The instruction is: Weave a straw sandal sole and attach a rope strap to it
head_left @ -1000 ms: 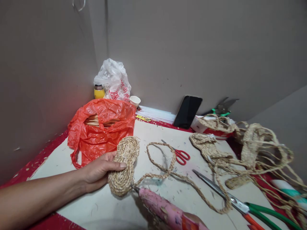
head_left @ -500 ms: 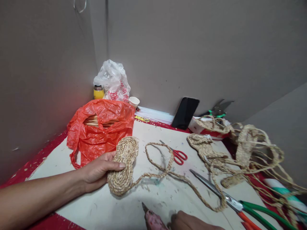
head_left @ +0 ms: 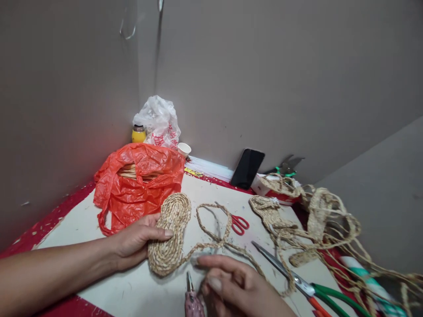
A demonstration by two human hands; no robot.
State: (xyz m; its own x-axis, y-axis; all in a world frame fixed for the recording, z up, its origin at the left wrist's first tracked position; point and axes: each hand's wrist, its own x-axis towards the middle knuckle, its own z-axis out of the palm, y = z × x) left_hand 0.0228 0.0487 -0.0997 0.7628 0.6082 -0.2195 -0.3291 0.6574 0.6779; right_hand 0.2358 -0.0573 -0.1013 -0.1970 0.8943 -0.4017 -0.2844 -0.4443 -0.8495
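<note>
My left hand (head_left: 140,240) grips a coiled sole of braided straw (head_left: 171,233), thumb on top and the other fingers beneath it. A braided straw cord (head_left: 201,245) runs from the sole's lower right edge and loops across the white board. My right hand (head_left: 238,286) is to the right of the sole, its index finger stretched towards the cord and its thumb apart. I see nothing held in it. Just left of it at the bottom edge, a metal nozzle with a pink body (head_left: 194,304), like a glue gun, points up; its lower part is out of view.
Red-handled scissors (head_left: 239,224) and large green-and-orange-handled shears (head_left: 306,286) lie to the right. More braided straw pieces (head_left: 322,215) spread beyond them. A red plastic bag (head_left: 132,207) stands at the left, and a phone (head_left: 247,168) leans at the back.
My right hand has risen into view from the bottom edge and moved left, its index finger now extended. The nozzle has swung more upright. My left hand still grips the sole. The view has shifted slightly.
</note>
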